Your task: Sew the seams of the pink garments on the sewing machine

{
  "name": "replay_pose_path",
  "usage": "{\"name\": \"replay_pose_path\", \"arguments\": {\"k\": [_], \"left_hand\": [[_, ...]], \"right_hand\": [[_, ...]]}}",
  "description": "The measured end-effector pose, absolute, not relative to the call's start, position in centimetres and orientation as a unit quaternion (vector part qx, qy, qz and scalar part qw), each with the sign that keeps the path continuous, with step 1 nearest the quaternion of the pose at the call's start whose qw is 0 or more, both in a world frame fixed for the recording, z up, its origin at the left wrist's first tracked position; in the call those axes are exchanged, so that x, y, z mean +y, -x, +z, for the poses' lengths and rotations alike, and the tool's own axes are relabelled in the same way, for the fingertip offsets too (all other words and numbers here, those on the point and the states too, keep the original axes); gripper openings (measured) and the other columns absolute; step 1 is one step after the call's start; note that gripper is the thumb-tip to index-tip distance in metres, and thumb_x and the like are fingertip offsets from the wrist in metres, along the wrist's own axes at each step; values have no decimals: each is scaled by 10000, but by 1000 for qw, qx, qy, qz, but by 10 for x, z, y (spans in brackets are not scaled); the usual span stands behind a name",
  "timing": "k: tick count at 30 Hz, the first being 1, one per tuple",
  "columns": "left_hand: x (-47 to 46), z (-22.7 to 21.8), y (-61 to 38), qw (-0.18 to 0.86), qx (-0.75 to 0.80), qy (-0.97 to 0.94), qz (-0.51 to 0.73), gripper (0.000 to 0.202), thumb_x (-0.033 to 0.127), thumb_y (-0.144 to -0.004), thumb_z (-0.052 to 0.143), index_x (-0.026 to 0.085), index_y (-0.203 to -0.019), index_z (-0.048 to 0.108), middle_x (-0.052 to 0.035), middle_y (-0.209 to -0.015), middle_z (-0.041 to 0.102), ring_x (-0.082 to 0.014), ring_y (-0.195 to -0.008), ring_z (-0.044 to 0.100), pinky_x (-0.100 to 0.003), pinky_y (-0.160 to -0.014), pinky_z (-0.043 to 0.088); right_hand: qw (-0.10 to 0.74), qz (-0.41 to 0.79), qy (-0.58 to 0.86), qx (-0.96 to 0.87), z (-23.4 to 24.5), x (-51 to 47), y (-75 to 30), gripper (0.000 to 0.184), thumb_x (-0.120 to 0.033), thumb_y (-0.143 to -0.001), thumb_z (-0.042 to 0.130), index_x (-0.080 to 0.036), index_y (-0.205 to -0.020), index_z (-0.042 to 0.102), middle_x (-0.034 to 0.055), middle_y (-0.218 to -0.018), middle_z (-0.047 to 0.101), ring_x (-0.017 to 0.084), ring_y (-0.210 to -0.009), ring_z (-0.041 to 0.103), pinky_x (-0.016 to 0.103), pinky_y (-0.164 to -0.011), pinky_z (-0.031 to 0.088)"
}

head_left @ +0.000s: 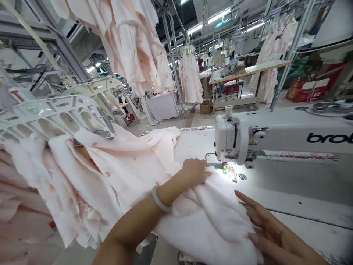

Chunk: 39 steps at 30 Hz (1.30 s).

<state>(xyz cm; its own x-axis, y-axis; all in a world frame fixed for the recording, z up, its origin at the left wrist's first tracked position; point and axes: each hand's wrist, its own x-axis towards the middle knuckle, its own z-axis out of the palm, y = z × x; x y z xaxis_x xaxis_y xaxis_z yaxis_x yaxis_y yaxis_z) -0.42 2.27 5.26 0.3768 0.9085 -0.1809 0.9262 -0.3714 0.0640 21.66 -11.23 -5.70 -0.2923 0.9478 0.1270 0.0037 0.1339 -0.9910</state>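
As my left hand [194, 171] is gripping cloth [212, 217], long axis running toward machine [227, 136]; looking creased, pale pink; right hand [271, 226] spreading wide.

Fluorescent tubes [219, 16] blazing overhead, a wood-edged worktable [253, 69] standing beyond, there's a cardboard box [206, 107] on the grey floor [208, 118], a metal post [292, 55] slanting up, red box [295, 90] behind.
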Motion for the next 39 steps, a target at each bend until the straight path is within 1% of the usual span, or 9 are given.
{"name": "replay_pose_path", "arguments": {"k": [3,6,9,12,16,21,26,32,39], "left_hand": [[28,56,-4,63,510,-857,-45,298,280,-1007,572,142,-1254,664,-171,-1295,700,-344,-1247,644,-453,-1042,522],[32,55,-11,82,446,-890,-39,312,309,-1018,584,186,-1295,656,-108,-1350,693,-284,-1285,623,-380,-1096,489],[35,46,-10,143,415,-899,-13,393,449,-936,739,183,-1220,686,-99,-1235,734,-287,-1199,662,-358,-1019,515],[39,40,-3,222,436,-872,19,293,444,-891,772,193,-1033,714,-57,-992,743,-263,-990,691,-339,-854,522],[46,44,4,306,428,-846,91,202,355,-897,724,196,-800,648,-22,-882,686,-212,-907,647,-291,-773,481],[61,46,-5,363,445,-813,93,198,294,-934,639,190,-766,634,2,-837,693,-189,-851,642,-267,-714,452],[72,36,-15,347,453,-817,80,201,293,-842,769,182,-718,657,-9,-822,730,-219,-871,661,-278,-713,451],[51,33,-6,341,484,-805,43,198,342,-786,848,194,-885,762,-21,-928,786,-209,-876,681,-274,-788,475],[33,43,-1,380,492,-781,53,190,306,-901,605,195,-928,758,10,-855,745,-157,-707,644,-246,-675,495]], "right_hand": [[377,440,356,-733,-45,-92,-230,579,-401,-1069,547,-329,-1630,423,121,-1377,698,295,-1193,721,388,-941,636],[302,224,266,-888,-19,-61,-235,438,-175,-1040,496,-278,-1452,603,83,-1163,757,233,-988,748,316,-811,626],[241,3,169,-956,-5,-35,-230,323,-10,-959,486,-201,-1131,682,40,-863,707,215,-727,657,321,-652,538],[216,-126,122,-960,-9,-25,-225,285,31,-923,473,-180,-988,655,27,-788,628,222,-643,551,366,-606,473],[245,-111,121,-956,-20,-23,-228,281,-26,-972,460,-167,-1088,673,66,-912,667,220,-708,574,369,-643,491],[317,-120,140,-930,-27,-10,-236,295,-99,-1053,446,-116,-1275,638,145,-1188,746,269,-1012,687,418,-881,591],[328,-50,172,-928,-24,0,-234,295,-110,-1061,420,-118,-1221,668,133,-1118,779,245,-1010,729,376,-898,628],[305,-25,161,-938,-16,-18,-229,383,-117,-1104,351,-169,-1112,731,76,-1032,798,206,-932,732,312,-858,612],[373,-69,166,-910,-4,-28,-222,499,-109,-1134,239,-165,-1088,733,22,-975,807,163,-868,724,280,-789,593]]}}
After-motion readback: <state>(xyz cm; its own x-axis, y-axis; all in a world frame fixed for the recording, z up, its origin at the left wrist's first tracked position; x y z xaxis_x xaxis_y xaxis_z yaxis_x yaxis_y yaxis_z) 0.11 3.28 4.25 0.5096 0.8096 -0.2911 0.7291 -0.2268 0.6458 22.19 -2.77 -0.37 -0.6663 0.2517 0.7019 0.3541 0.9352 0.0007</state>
